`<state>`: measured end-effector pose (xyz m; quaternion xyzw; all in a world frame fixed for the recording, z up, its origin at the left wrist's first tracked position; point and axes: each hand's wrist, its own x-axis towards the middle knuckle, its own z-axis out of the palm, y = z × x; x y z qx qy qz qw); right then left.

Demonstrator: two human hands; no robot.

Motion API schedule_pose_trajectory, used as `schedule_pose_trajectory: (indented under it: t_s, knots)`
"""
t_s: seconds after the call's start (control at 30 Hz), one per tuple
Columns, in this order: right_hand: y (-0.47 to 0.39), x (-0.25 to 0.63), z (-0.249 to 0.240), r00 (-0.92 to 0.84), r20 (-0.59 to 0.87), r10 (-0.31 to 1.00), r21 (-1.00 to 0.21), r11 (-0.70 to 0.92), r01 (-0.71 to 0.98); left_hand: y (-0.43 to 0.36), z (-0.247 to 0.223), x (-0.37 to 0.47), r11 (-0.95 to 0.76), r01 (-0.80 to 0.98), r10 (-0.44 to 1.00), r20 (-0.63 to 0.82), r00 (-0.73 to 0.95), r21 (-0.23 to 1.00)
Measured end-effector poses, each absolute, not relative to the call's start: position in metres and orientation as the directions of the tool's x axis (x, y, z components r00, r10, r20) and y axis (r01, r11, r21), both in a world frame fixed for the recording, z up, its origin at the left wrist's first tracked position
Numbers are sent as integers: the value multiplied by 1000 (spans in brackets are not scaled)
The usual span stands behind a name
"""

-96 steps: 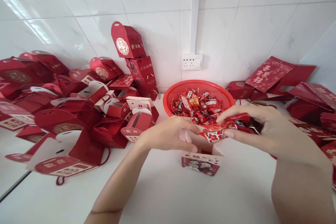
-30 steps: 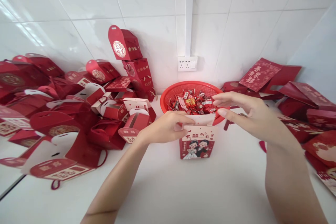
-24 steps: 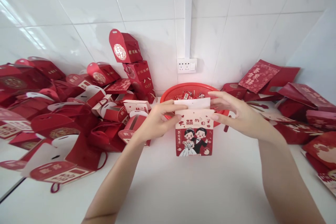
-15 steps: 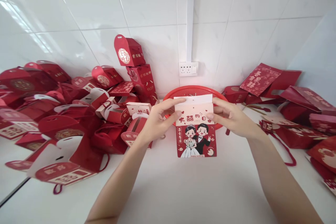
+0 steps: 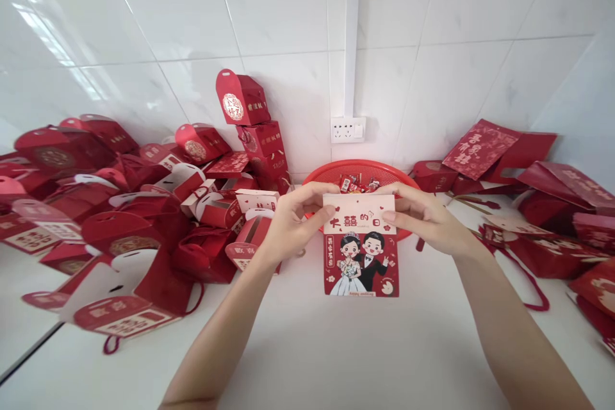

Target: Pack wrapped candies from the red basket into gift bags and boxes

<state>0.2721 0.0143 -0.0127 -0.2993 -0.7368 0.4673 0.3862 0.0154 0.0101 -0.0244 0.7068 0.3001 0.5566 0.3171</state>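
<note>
A red and cream wedding gift box [image 5: 361, 256], printed with a cartoon bride and groom, is held up in front of me by its upper part. My left hand [image 5: 298, 218] pinches its upper left edge, thumb on the printed front and fingers behind. On the upper right edge my right hand [image 5: 423, 214] grips it in the same way. Behind the box stands a red plastic basket [image 5: 375, 170] with small wrapped candies [image 5: 358, 184] in it; its front part is hidden by the box and my hands.
Many red gift boxes [image 5: 129, 230] crowd the left of the white table [image 5: 355, 352]. Several boxes are stacked [image 5: 262, 141] against the tiled wall. Flattened red boxes [image 5: 480, 150] and boxes with cord handles [image 5: 533, 295] lie at the right. A wall socket [image 5: 348, 130] is behind the basket.
The white back panel that rose above the front top edge no longer shows; the top edges now line up. Candies in the basket have come into view. The whole view has shifted slightly.
</note>
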Motion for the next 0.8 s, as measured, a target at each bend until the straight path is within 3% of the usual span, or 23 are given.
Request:
schedule_pose_trajectory:
  t_s: [0.17,0.4,0.6,0.8]
  knots:
    - [13,271,-11,-563,319,763,-894,439,89,10,-22,15,-700,99,711,676,196,708]
    - [12,264,-13,-452,388,803,-827,520,214,11,-19,13,-757,102,649,723,238,646]
    - [9,264,-13,-449,428,784,-822,544,167,8,-17,8,-687,39,706,653,274,726]
    - [3,265,-9,-419,467,779,-792,579,192,2,-6,5,-640,247,759,549,349,728]
